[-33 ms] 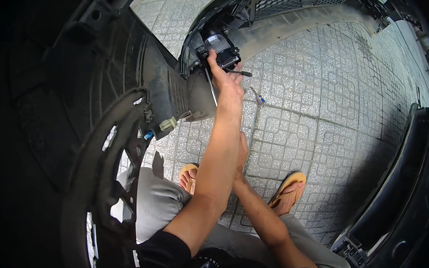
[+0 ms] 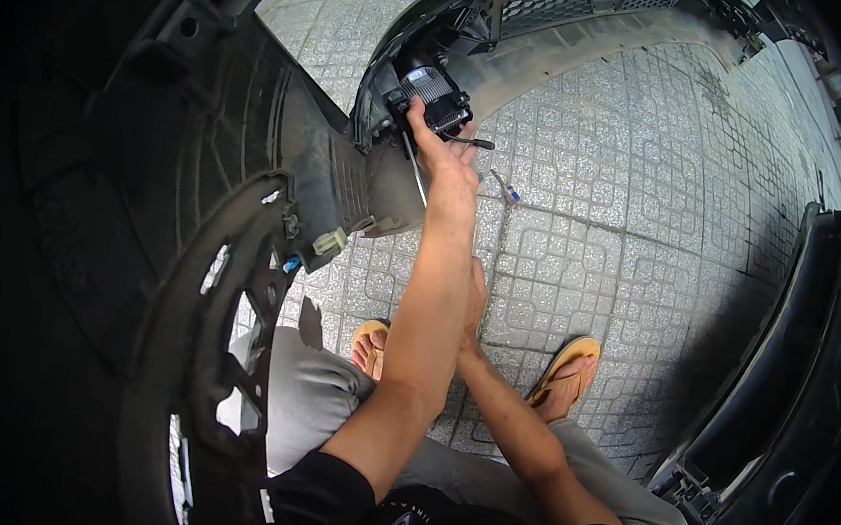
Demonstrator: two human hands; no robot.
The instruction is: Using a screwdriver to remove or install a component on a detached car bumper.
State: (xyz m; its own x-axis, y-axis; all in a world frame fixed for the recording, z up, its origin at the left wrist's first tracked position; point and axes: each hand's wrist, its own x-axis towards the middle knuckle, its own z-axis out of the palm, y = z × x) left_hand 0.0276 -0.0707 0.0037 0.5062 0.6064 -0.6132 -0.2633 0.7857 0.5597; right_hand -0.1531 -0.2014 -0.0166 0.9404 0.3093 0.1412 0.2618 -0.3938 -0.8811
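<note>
My left hand (image 2: 446,152) is closed around a black lamp unit (image 2: 435,88) with a finned metal back, thumb on its near left side and fingers at its right. The lamp sits in the corner of a dark car bumper (image 2: 385,75). A short black cable with a plug (image 2: 482,144) sticks out beside my fingers. From the lamp's lower left, the thin metal shaft of a screwdriver (image 2: 415,172) runs back under my left forearm. My right hand (image 2: 475,301) lies behind that forearm, in line with the shaft; its fingers and the screwdriver's handle are hidden.
A small blue-and-clear piece with a lead (image 2: 511,196) lies on the paving. A large black plastic panel (image 2: 216,121) fills the left, with a pale connector (image 2: 329,242). Another dark car part (image 2: 775,356) stands at right. My sandalled feet (image 2: 564,375) are on the tiles.
</note>
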